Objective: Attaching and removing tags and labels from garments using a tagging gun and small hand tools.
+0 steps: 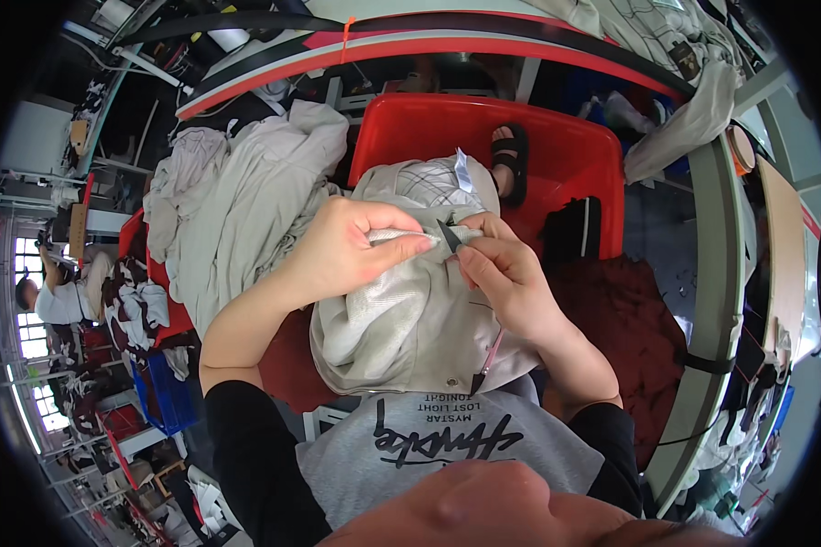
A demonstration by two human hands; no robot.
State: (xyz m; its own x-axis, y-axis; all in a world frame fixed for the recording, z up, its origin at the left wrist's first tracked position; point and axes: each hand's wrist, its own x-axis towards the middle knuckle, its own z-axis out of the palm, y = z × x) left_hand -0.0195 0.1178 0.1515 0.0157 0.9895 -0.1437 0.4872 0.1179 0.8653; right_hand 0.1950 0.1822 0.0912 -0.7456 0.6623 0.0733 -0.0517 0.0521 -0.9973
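A light beige garment (410, 321) with a checked lining lies bunched over my lap. My left hand (359, 246) pinches a ribbed edge of it between thumb and fingertips. Just to the right, my right hand (503, 270) holds a small dark pointed blade (449, 236), its tip up beside the pinched cloth; those fingers also grip the fabric. The tool's grip is mostly hidden in the hand. A white label (462, 171) stands up from the lining. Below my right hand, a thin pink cord (492, 352) with a dark end hangs over the garment.
Beyond the garment is a red plastic tub (588, 164) with a sandaled foot (510, 164) in it. Pale garments (253, 198) are heaped at left, dark red cloth (616, 321) at right. A red-edged table (438, 44) crosses ahead. Another person (61, 297) is far left.
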